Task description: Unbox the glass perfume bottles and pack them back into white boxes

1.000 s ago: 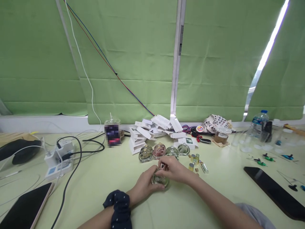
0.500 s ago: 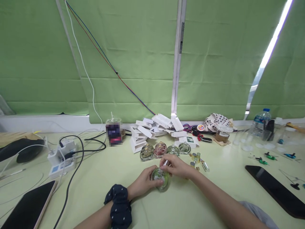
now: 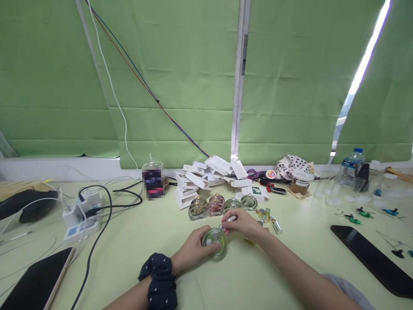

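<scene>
My left hand [image 3: 195, 244] is closed around a round glass perfume bottle [image 3: 214, 244] with green and white inside, thumb across its front. At the bottle's neck, the fingers of my right hand [image 3: 240, 224] pinch a small shiny silver piece [image 3: 231, 218]; its exact kind is too small to tell. Just beyond stand similar glass bottles with gold tops: a dark yellowish one [image 3: 198, 208], a pink one [image 3: 216, 204] and two greenish ones [image 3: 249, 201]. Right of them lie several small gold and silver caps [image 3: 265, 214] and a small glass vial [image 3: 276, 226].
White cartons [image 3: 193, 181] are heaped behind the bottles. On the left are a power strip [image 3: 82, 226], cables and a tablet [image 3: 38, 277]. To the right lie a black phone-like slab [image 3: 371, 258], green and blue small parts [image 3: 364, 212], clear cups and a water bottle [image 3: 351, 165].
The silver piece in my right hand has tipped from nearly upright to a flatter slant and shifted slightly right. The bottle in my left hand has barely moved.
</scene>
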Action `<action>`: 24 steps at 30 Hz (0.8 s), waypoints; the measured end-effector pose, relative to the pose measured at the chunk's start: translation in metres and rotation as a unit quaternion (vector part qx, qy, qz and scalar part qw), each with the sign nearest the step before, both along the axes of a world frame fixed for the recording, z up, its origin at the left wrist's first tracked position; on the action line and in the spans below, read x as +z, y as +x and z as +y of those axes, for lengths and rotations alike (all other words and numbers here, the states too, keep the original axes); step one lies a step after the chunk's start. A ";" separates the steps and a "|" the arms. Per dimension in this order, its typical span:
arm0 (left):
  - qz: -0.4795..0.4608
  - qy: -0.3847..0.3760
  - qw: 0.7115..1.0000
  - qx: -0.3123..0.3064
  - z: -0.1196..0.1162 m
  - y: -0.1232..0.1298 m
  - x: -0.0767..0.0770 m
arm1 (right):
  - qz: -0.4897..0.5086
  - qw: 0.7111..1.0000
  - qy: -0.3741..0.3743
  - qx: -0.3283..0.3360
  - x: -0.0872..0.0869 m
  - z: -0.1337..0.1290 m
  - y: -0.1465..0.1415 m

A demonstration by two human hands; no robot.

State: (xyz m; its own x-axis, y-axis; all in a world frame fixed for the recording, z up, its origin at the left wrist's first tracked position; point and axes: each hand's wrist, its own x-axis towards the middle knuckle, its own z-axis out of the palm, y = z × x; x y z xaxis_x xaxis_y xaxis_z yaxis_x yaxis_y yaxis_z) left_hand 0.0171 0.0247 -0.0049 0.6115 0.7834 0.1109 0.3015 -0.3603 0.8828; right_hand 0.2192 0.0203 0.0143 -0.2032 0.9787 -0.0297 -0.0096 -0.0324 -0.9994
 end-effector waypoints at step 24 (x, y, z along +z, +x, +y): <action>-0.022 0.043 0.989 0.140 0.014 -0.001 -0.014 | -0.572 0.788 0.203 0.103 0.003 -0.005 0.005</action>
